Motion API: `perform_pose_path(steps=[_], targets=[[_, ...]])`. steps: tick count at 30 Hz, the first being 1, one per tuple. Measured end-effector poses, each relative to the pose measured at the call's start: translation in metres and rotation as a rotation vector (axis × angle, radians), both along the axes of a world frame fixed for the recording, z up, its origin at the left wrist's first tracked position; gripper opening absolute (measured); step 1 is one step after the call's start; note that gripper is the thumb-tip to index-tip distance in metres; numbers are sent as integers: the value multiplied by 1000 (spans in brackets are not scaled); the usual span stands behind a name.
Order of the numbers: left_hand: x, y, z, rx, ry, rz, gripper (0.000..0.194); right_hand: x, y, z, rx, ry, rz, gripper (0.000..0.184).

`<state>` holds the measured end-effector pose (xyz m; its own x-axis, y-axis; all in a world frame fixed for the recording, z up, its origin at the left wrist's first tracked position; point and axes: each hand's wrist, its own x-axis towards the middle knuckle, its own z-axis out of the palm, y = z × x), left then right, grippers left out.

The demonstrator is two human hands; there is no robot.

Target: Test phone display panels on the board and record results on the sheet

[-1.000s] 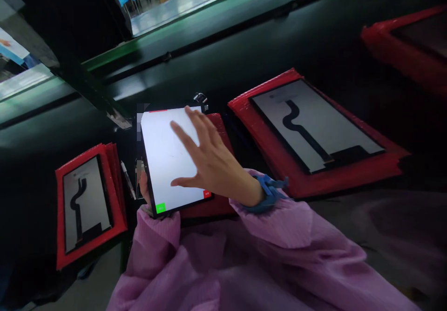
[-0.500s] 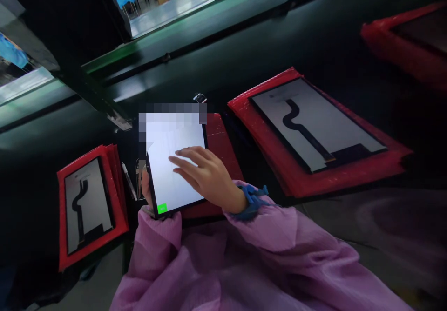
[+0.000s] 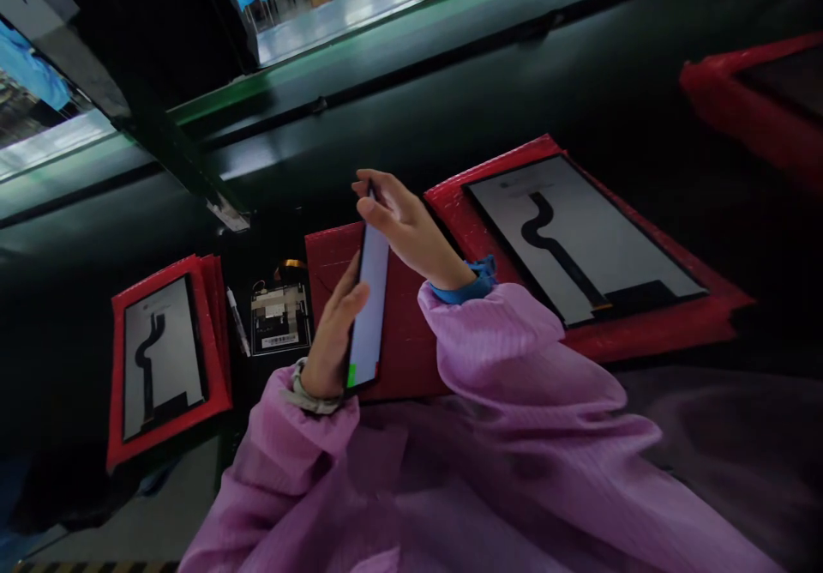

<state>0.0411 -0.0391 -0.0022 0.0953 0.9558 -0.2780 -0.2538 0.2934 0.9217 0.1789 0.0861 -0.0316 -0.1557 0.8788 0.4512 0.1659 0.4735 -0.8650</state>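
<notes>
A lit display panel (image 3: 371, 303), white with a small green patch in its lower left corner, is tilted steeply so that its face looks narrow. My left hand (image 3: 334, 324) is closed on its left long edge, thumb on the front and fingers behind. At the top end my right hand (image 3: 399, 221) grips the panel's upper edge between thumb and fingers. Below the panel lies a red bubble-wrap sheet (image 3: 411, 333). A small circuit board unit (image 3: 279, 316) with an orange ribbon cable sits left of my left hand.
Red padded bags (image 3: 546, 144) on the right carry a grey panel (image 3: 501, 238) with a black flex cable. Another panel (image 3: 173, 316) rests on red bags at the left, beside a white pen (image 3: 237, 320). A dark post (image 3: 173, 144) rises at the upper left.
The panel has swung from facing me to nearly edge-on and shifted right. My right hand has gone from spread over the screen to gripping the top edge. The circuit board unit has come into view.
</notes>
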Motion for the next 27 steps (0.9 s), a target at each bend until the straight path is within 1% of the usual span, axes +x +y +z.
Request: perform_pose_path(steps=[2,3,5,7,8,9,10,11,12,14,16,19,21,27], targets=[[12,-3,1,73,-13,-101,52,1,0,-6,-5,87,-32,64],[14,-6,0,125,11,-117,50,3,0,-8,-10,120,-32,60],[8,-15,-6,292,174,-85,45,7,-2,-10,-26,169,-9,54],[-9,-26,-17,479,482,30,38,11,-3,-11,-37,203,4,51],[-21,-31,-25,546,694,110,35,12,-4,-11,-39,212,3,49],[-34,-35,-34,576,923,197,31,13,-5,-11,-41,216,0,48],[-47,-39,-43,567,1151,258,31,14,-6,-11,-47,218,-4,47],[-59,-42,-53,512,1349,285,33,14,-7,-10,-55,219,-9,45],[-69,-44,-62,449,1502,254,34,14,-8,-9,-64,221,-13,43],[-83,-47,-75,358,1695,144,37,15,-9,-8,-78,226,-19,41],[-89,-49,-82,340,1787,38,39,15,-9,-7,-77,228,-22,41],[-90,-50,-84,366,1849,-36,40,15,-10,-7,-78,235,-26,42],[-89,-50,-83,394,1857,-50,40,15,-10,-6,-83,236,-26,41],[-91,-49,-85,528,1847,-23,41,16,-13,-5,-97,182,-22,39]])
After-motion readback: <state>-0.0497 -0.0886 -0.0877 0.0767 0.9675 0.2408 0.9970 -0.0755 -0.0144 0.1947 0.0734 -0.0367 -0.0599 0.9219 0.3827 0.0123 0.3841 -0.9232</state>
